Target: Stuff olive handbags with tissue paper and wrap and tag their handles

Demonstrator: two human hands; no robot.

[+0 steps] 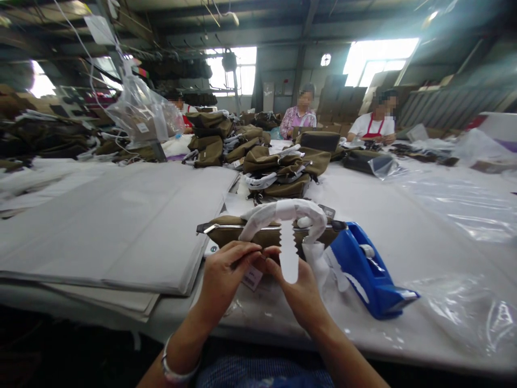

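Note:
In front of me stands an olive-green handbag (226, 233) with a silver zipper along its top. White paper wraps its arched handle (258, 215), and a white strip with toothed edges (288, 250) hangs down from the handle. My left hand (224, 275) is closed in a pinch at the near side of the bag. Close beside it, my right hand (297, 288) also pinches, partly behind the strip. What the fingertips hold is too small to make out. A white barcode tag (252, 277) hangs just under the hands.
A blue tape dispenser (369, 272) stands right of the bag. Large sheets of white paper (121, 221) are stacked at left. Beyond the bag is a pile of olive bags (283, 172). Clear plastic (464, 307) lies at right. Several people sit across the table.

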